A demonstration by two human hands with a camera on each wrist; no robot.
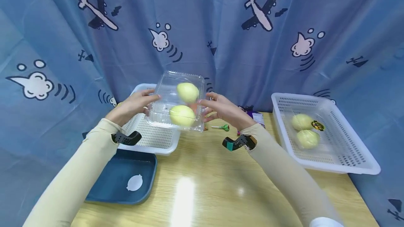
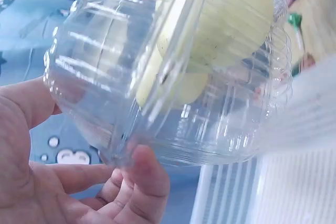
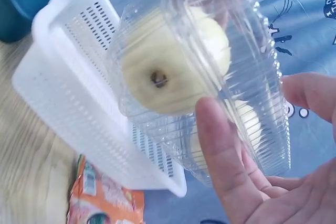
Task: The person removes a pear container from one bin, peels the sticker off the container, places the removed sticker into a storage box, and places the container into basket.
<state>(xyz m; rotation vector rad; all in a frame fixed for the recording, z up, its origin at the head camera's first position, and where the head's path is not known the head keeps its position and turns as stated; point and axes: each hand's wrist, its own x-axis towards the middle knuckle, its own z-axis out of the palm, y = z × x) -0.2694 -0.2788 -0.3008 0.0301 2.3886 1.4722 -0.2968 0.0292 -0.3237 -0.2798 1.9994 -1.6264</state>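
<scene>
In the head view, both hands hold up a clear plastic clamshell box (image 1: 164,90), tilted, above the wooden table. Two pale yellow fruits, the upper fruit (image 1: 187,92) and the lower fruit (image 1: 182,115), lie inside it; a brown dimple marks one fruit (image 3: 176,61) in the right wrist view. My left hand (image 1: 134,105) grips the box's left side, with a fingertip (image 2: 144,163) on its lower corner. Opposite it, my right hand (image 1: 225,109) holds the right side between thumb and fingers. The lid appears closed in both wrist views.
Behind the box stands a white slotted basket (image 1: 148,132), with a dark blue tray (image 1: 116,181) in front. At right, another white basket (image 1: 287,143) holds pale fruits (image 1: 307,139) under clear plastic. A green lollipop (image 1: 225,127), purple packet (image 1: 257,118) and orange packet (image 3: 102,195) lie on the table.
</scene>
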